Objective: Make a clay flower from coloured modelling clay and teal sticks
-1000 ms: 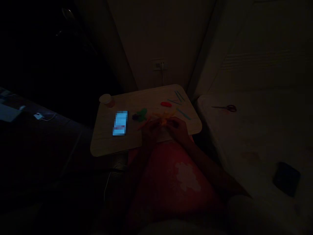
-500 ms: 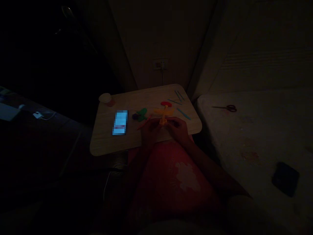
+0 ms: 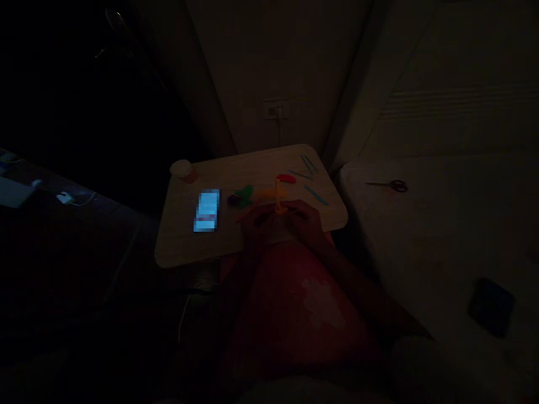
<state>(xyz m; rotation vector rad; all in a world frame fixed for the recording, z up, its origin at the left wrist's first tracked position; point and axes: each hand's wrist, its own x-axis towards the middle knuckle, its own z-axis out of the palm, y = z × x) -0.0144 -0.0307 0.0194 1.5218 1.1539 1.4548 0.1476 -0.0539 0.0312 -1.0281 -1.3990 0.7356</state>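
An orange figure [image 3: 278,193], soft-looking like modelling clay, has an upright strip with a wider piece across it. My left hand [image 3: 257,220] and my right hand [image 3: 304,217] close around its lower end from either side, above the front of the small table. Darkness hides most of my fingertips. Left of the figure lie a green clay-like piece [image 3: 244,195] and a dark lump [image 3: 233,200]. A thin reddish stick [image 3: 245,215] lies beside my left hand. Behind the figure rests a red oblong piece [image 3: 287,178].
Blue stick-like tools [image 3: 315,194] lie on the table's right side. A lit phone [image 3: 207,210] and a paper cup [image 3: 183,170] stand on the left of the table [image 3: 181,247]. Scissors [image 3: 393,186] and a dark flat object [image 3: 492,307] lie on the pale surface to the right.
The orange figure has turned in my hands: its upright strip shows taller and its crosswise piece sits further left. My hands stay in nearly the same place.
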